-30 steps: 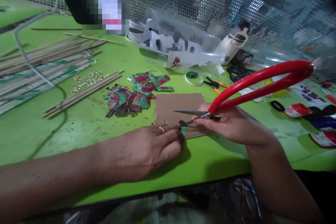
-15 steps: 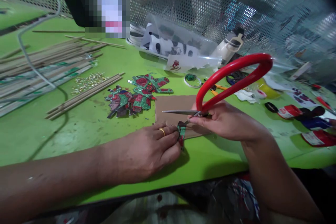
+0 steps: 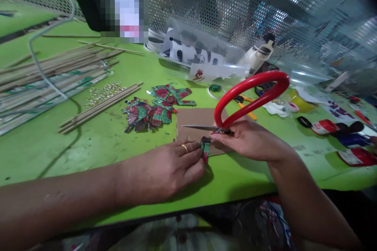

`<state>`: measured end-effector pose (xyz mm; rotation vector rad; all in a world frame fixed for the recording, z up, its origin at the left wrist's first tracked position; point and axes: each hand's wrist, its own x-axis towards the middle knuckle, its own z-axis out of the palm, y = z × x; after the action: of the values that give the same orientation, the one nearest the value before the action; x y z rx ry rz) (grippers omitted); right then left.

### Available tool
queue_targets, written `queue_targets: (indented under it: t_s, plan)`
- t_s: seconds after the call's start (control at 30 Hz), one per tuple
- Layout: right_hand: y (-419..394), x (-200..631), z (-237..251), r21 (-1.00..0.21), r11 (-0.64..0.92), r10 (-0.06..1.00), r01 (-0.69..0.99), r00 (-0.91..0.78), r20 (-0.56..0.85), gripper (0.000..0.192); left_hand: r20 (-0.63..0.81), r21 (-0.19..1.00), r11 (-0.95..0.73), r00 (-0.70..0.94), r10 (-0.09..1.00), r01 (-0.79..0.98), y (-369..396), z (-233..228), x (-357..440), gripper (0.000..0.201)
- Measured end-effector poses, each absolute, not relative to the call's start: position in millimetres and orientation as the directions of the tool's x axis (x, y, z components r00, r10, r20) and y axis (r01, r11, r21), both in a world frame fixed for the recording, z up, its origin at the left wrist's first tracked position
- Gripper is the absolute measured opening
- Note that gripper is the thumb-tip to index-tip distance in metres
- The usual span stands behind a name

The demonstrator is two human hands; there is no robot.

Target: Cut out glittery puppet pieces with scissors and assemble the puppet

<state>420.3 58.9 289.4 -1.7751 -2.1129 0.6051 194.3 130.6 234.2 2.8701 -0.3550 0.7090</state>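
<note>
Right hand [image 3: 250, 141] grips scissors [image 3: 247, 96] | left hand [image 3: 165, 170] pinches cutout [image 3: 205, 150]

Bamboo sticks [image 3: 97, 104], glue gun [image 3: 259, 53]

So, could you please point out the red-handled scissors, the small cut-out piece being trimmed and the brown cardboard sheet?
red-handled scissors [image 3: 250, 94], head view, on the red handle loop.
small cut-out piece [image 3: 205, 150], head view, on its green middle.
brown cardboard sheet [image 3: 194, 117], head view, on its bare upper part.
</note>
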Motion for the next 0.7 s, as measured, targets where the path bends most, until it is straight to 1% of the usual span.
queue_targets:
  t_s: [0.17,0.27,0.3,0.43,0.5,0.6,0.7]
  plan:
    - [58,416,291,-0.516,0.154,0.982,0.843,-0.190,-0.018,0.018,0.442,0.087,-0.958,0.872,-0.210,-0.275,131,233,195,0.028]
    - [58,420,290,-0.573,0.111,0.987,0.812,-0.156,-0.029,0.016,0.451,0.067,-0.962,0.868,-0.208,-0.265,130,232,195,0.032]
    - [59,422,289,-0.608,0.078,0.990,0.790,-0.135,-0.048,0.018,0.454,0.059,-0.964,0.867,-0.206,-0.260,129,231,195,0.033]
    - [59,435,291,-0.749,-0.063,0.984,0.659,-0.085,-0.158,0.040,0.450,0.043,-0.970,0.872,-0.195,-0.239,129,231,196,0.034]
    - [57,441,294,-0.794,-0.068,0.987,0.605,-0.076,-0.143,0.044,0.453,0.043,-0.970,0.870,-0.193,-0.238,130,231,197,0.034]
    - [55,450,294,-0.859,-0.051,0.995,0.509,-0.049,-0.088,0.041,0.479,0.065,-0.966,0.857,-0.190,-0.250,132,232,197,0.033]
    - [56,456,287,-0.918,-0.049,0.998,0.393,-0.012,-0.058,0.030,0.502,0.090,-0.960,0.845,-0.187,-0.266,133,231,196,0.031]
